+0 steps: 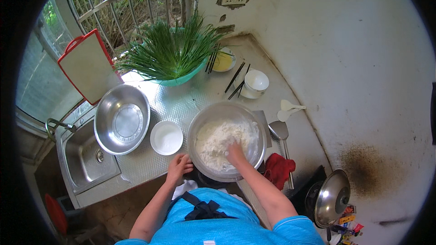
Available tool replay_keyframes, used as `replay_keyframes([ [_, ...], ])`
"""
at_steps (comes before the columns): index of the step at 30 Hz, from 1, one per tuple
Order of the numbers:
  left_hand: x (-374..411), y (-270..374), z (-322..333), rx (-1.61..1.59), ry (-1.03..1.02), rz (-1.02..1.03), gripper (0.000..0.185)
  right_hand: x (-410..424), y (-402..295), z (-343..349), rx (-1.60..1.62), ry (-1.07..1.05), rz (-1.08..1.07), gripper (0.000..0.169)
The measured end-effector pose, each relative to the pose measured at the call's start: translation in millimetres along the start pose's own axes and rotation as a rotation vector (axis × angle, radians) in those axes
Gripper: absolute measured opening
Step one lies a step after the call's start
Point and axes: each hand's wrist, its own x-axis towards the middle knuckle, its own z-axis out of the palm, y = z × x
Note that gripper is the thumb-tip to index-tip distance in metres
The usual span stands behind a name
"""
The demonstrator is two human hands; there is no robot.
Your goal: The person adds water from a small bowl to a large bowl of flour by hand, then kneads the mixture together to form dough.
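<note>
A wide metal basin (193,132) stands at the counter's front edge and holds flour (218,132), partly in crumbly clumps. My right hand (235,151) reaches down into this flour, its fingertips dusted white and partly buried, so their grip is hidden. Beside the basin's left rim is my left hand (180,168), with loosely curled fingers at or very near the metal; whether they grip it is not clear. A white bowl (166,137) with something white or a bare white inside sits just above my left hand.
An oval metal basin (127,122) overlaps the sink (85,163). Long green chives or similar leaves (173,51) fill a teal basin (180,81). Chopsticks (235,77), stacked white bowls (256,81), a yellow-filled bowl (223,60), a metal spatula (281,131) and a red cloth (279,170) lie about.
</note>
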Motion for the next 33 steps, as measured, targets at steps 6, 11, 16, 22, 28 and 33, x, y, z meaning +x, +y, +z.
replay_keyframes([
  [6, 24.4, 32.3, 39.7, 1.015, 0.294, 0.546, 0.058, -4.3, -51.3, -5.3, -0.094, -0.253, -0.255, 0.052],
  [11, 20.3, 46.0, 39.4, 0.989, 0.227, 0.437, 0.064, 46.4, -41.9, -4.8, -0.163, -0.096, 0.069, 0.054],
  [16, 25.6, 40.0, 35.6, 0.870, 0.237, 0.438, 0.065, 83.5, 21.4, 12.1, 0.345, 0.325, 0.160, 0.061],
  [22, 26.5, 40.2, 34.1, 0.788, 0.228, 0.411, 0.064, 109.1, -26.0, 29.1, 0.254, 0.098, 0.098, 0.059],
  [28, 21.2, 50.6, 37.3, 0.807, 0.253, 0.408, 0.063, 30.7, -32.3, 5.7, -0.177, -0.284, -0.287, 0.051],
  [33, 23.6, 47.8, 39.8, 0.813, 0.277, 0.398, 0.064, -17.9, 2.7, -33.1, -0.254, -0.394, -0.430, 0.049],
])
